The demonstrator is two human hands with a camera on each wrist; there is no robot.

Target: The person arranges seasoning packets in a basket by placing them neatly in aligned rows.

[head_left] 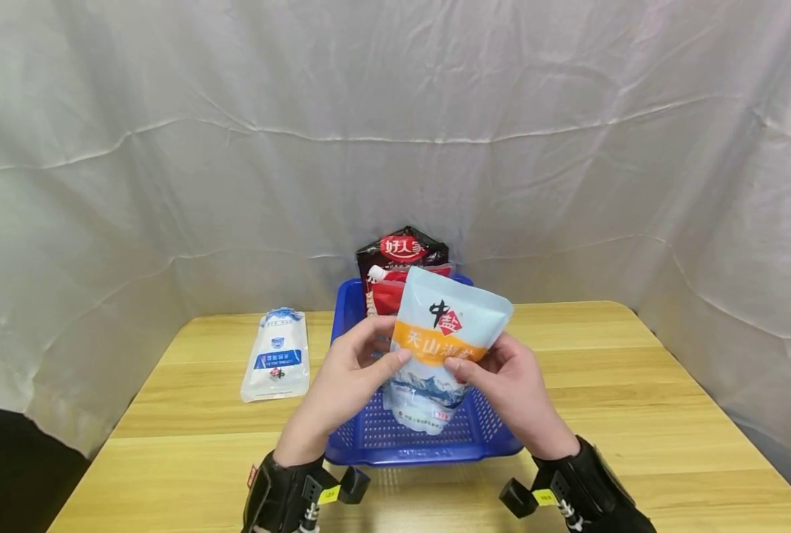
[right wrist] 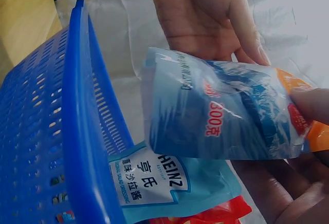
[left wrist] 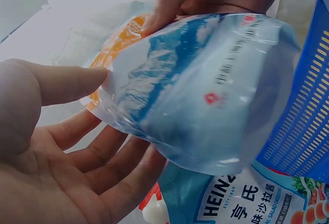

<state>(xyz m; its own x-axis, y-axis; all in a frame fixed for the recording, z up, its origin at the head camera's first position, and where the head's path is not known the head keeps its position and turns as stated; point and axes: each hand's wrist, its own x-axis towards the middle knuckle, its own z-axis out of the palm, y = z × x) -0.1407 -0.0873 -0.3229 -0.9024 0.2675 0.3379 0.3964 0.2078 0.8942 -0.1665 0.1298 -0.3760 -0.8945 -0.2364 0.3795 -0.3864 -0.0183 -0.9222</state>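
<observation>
A light-blue salt pouch (head_left: 435, 348) with an orange band and a mountain picture is held tilted above the blue basket (head_left: 428, 453). My left hand (head_left: 348, 370) grips its left edge, thumb on the front and fingers behind. From the other side my right hand (head_left: 511, 385) pinches it the same way. Inside the basket, a Heinz salad dressing pouch (right wrist: 154, 180) shows in the right wrist view. Behind the salt, a red pouch with a white cap (head_left: 388, 292) and a black packet (head_left: 402, 248) lean at the basket's back.
On the wooden table (head_left: 608, 400), left of the basket, lies a white and blue salt packet (head_left: 277, 355). Grey-white cloth (head_left: 395, 133) hangs behind the table and along both sides.
</observation>
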